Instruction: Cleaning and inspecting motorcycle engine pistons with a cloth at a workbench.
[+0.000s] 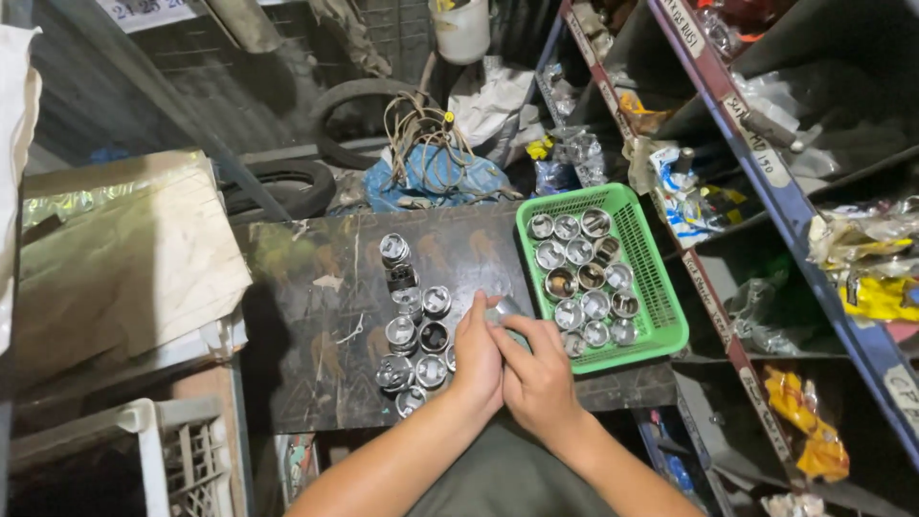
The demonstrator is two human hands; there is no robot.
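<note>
Bright green mesh basket [661, 306] on the right, full of shiny silver metal cups [579, 278]; more silver cups [412, 335] stand on the dark, scuffed brown board [316, 316]. A blue bag [436, 177] lies far behind, pale tan cardboard [115, 258] at left, a white crate [158, 440] near left, yellow packets [876, 292] on blue-edged shelves [804, 230] at right

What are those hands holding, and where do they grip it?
Both hands, left and right, hold one shiny metal piston over the board. Fingers wrap its lower part; only its top shows, so the exact grip stays hidden.
</note>
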